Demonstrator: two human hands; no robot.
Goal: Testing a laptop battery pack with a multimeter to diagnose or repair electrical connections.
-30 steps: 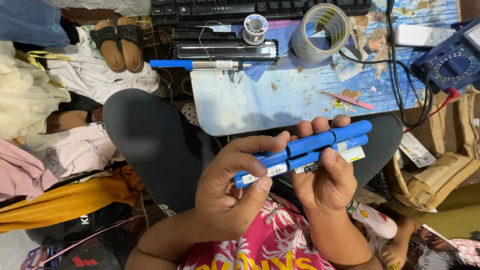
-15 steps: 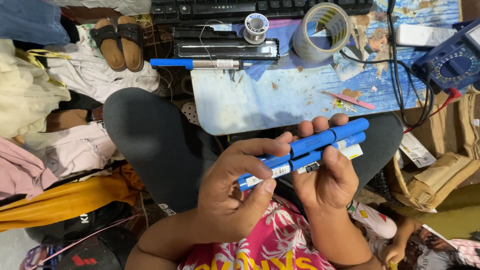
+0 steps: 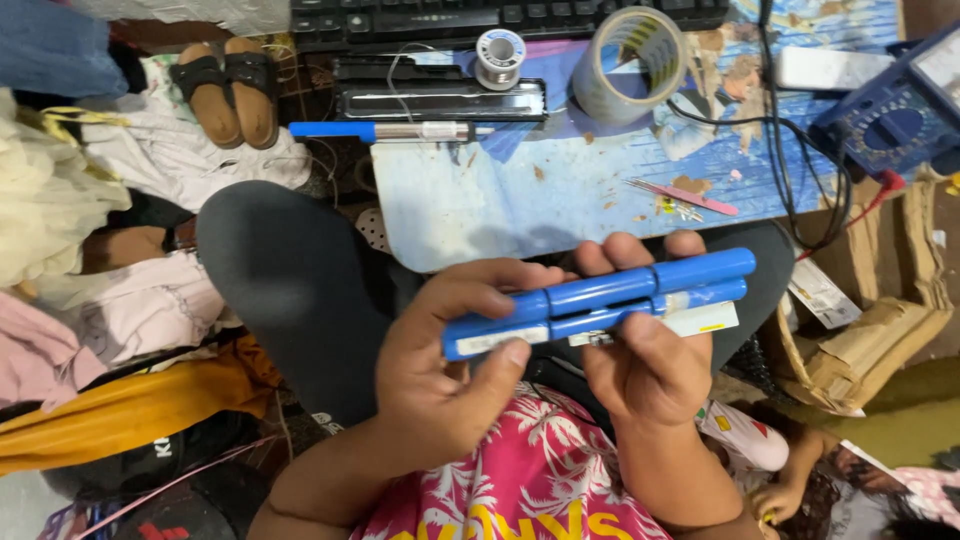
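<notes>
A pack of blue cylindrical battery cells (image 3: 600, 300), joined in two rows, is held level in front of me over my lap. My left hand (image 3: 445, 370) grips its left end, thumb under and fingers over the top. My right hand (image 3: 645, 365) supports the middle and right part from below, fingertips curling over the upper row. A white strip with a yellow label (image 3: 700, 320) sticks out under the pack's right side.
A low blue work board (image 3: 520, 200) lies ahead with a tape roll (image 3: 630, 60), solder spool (image 3: 498, 55), pink tweezers (image 3: 685, 197), a blue-handled tool (image 3: 380, 131) and a black keyboard (image 3: 480, 15). A blue multimeter (image 3: 895, 115) and cardboard box (image 3: 870, 330) sit right. Clothes and sandals (image 3: 225, 90) lie left.
Both hands have tilted the battery pack slightly, and it sits a little lower in view; the grip is unchanged.
</notes>
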